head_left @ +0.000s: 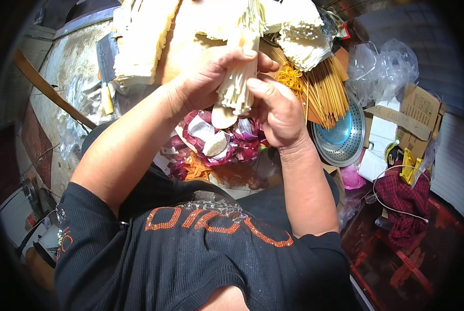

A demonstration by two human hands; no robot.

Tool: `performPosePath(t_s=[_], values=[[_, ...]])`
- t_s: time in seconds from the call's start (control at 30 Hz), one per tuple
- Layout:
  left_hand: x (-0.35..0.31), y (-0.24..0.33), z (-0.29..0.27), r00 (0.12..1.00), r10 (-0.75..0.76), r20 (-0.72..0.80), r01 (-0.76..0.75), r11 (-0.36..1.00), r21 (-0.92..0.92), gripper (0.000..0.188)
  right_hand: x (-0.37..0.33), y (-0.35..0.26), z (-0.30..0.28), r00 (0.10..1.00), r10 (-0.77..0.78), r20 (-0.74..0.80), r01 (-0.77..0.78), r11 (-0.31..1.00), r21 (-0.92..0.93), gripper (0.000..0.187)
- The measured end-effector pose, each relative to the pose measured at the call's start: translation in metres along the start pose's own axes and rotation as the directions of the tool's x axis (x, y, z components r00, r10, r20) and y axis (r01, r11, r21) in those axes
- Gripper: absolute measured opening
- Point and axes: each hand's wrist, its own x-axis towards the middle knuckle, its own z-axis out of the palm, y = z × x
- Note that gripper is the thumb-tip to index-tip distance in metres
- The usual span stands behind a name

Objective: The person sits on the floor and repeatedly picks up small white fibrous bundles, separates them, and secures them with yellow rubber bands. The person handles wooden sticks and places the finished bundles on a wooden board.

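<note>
Both hands grip a bundle of enoki mushrooms point(236, 93) above my lap, its small caps toward me. A pale flat slice with a rounded end point(225, 118) shows beneath the caps; its kind is unclear. My left hand point(211, 72) wraps the bundle from the left, thumb on top. On the right side, my right hand point(278, 106) presses it with the thumb, fingers partly hidden behind. Beyond the right hand are yellow rubber bands point(290, 79), wooden skewers point(329, 96) and more enoki mushrooms point(305, 49). A stack of pale ruffled-edge sheets point(145, 39) is at the far left.
A cleaver point(106, 62) lies left of the sheets. Purple onion peels point(245, 139) and orange shreds point(198, 167) are heaped below my hands. At right stand a metal colander point(354, 147), clear plastic bags point(385, 65), a cardboard box point(418, 111) and a red crate point(398, 264).
</note>
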Motion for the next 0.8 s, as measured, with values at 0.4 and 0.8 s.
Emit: performPosePath(t_s=[0.4,0.8], values=[[-0.004,-0.002,0.002,0.994,-0.047,-0.095,0.054,0.995,0.083,0.045,-0.003,0.002,-0.002,0.981,-0.155,-0.113,0.108,0.933,-0.342,0.029],[-0.011,0.0,0.004,0.967,-0.071,-0.245,0.171,0.893,0.417,0.029,0.002,-0.001,-0.003,0.9,-0.391,-0.193,0.091,0.602,-0.794,0.02]])
